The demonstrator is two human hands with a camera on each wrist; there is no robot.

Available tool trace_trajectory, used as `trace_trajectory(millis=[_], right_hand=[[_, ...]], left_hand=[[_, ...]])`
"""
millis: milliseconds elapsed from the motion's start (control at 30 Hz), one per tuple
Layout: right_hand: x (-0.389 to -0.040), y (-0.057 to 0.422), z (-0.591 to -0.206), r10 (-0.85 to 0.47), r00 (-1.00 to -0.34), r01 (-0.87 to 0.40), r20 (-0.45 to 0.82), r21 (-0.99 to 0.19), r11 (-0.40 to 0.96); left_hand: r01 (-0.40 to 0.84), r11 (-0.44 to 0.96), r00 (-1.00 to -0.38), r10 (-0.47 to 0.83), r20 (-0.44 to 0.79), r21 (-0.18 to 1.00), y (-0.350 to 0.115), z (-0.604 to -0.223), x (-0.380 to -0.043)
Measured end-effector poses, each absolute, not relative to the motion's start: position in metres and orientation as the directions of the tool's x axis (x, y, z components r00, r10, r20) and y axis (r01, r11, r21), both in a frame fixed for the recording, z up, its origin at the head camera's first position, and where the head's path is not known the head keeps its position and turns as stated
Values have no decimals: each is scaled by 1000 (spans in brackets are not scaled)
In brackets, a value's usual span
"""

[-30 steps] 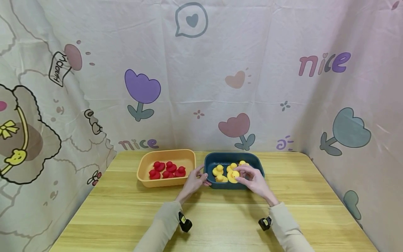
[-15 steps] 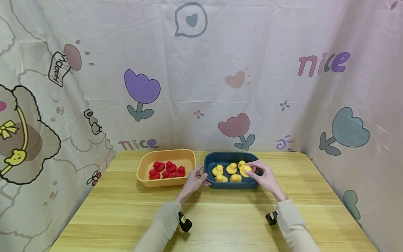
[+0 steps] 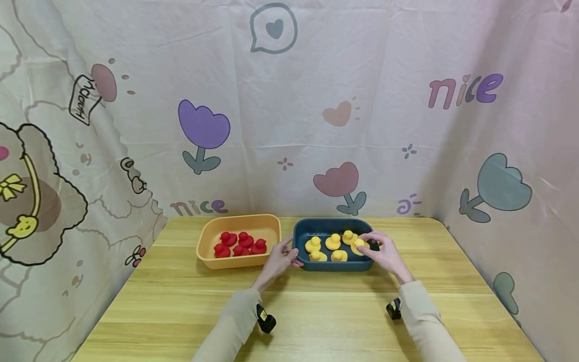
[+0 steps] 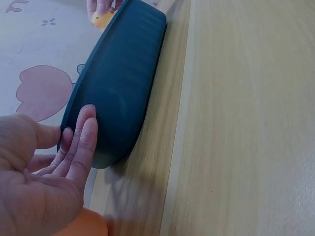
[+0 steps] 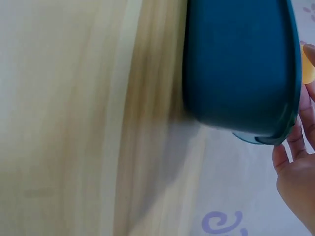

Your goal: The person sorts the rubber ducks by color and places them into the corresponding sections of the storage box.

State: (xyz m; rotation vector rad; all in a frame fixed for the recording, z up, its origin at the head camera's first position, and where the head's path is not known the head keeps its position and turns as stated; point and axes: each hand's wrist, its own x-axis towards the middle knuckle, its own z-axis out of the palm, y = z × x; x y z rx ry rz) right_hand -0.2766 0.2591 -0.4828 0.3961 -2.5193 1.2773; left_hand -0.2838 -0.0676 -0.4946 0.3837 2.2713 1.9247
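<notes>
A dark blue bin (image 3: 334, 266) sits at the back of the table with several yellow rubber ducks (image 3: 333, 242) in it. My left hand (image 3: 279, 259) holds the bin's left end; in the left wrist view its thumb is at the rim and its fingers lie along the outer wall (image 4: 115, 88). Over the bin's right end, my right hand (image 3: 384, 255) pinches another yellow rubber duck (image 3: 359, 246) between thumb and fingers. The right wrist view shows only a sliver of that duck (image 5: 307, 69), mostly hidden by the bin's wall and the hand.
Left of the blue bin stands a yellow-orange bin (image 3: 237, 262) with several red rubber ducks (image 3: 244, 240) inside. A printed cloth (image 3: 280, 125) hangs behind the wooden table (image 3: 316, 322) and along its sides.
My right hand has moved right across the blue bin with the yellow duck, from near its middle to its right end, lowering slightly. The left hand has stayed in place.
</notes>
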Motion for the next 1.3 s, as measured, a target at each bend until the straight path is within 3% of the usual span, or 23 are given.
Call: trace_trajectory(millis=[633,1300], right_hand=[[-289,263,-489,-154,-941,-317,302,-624,714],[-292,261,-489,-176,-957,-283,231,-604,745]], left_hand=[[99,147,-959,278,55,984,-69,-496,-284],[116,223,-967,249,59,968,-69,-496,-281]])
